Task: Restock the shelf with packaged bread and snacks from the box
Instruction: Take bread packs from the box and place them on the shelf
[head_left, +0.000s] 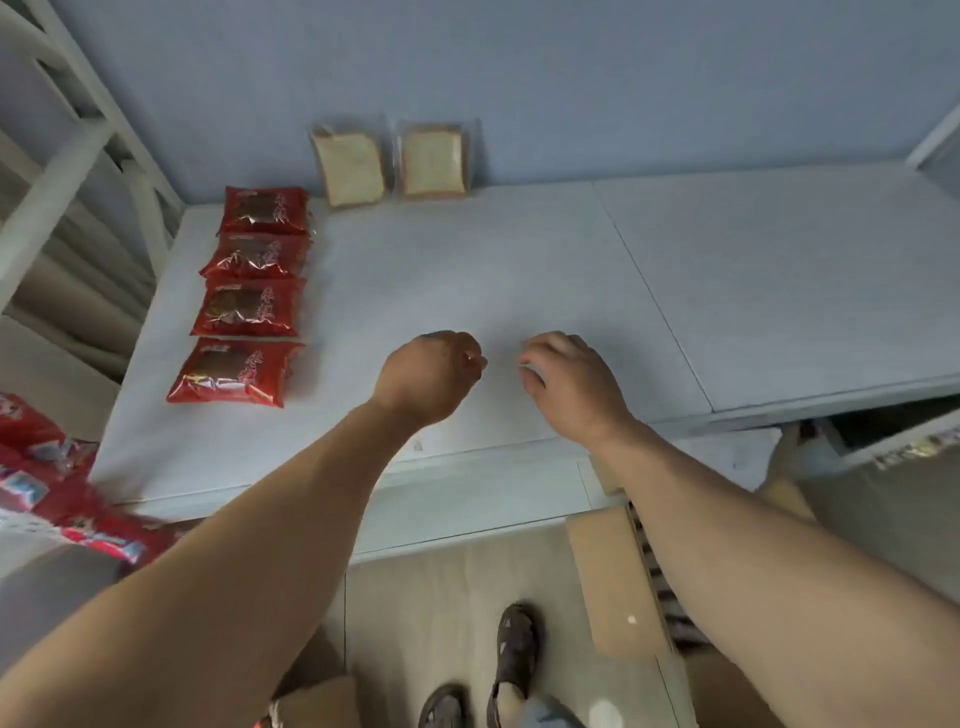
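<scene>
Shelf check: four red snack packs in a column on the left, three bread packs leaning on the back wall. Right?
Not quite. The head view shows two bread packs against the back wall, not three. The four red snack packs do run in a column on the shelf's left.

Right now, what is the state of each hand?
Left hand: fingers curled; holding anything cannot be told.
Right hand: fingers curled; contents cannot be told.
</scene>
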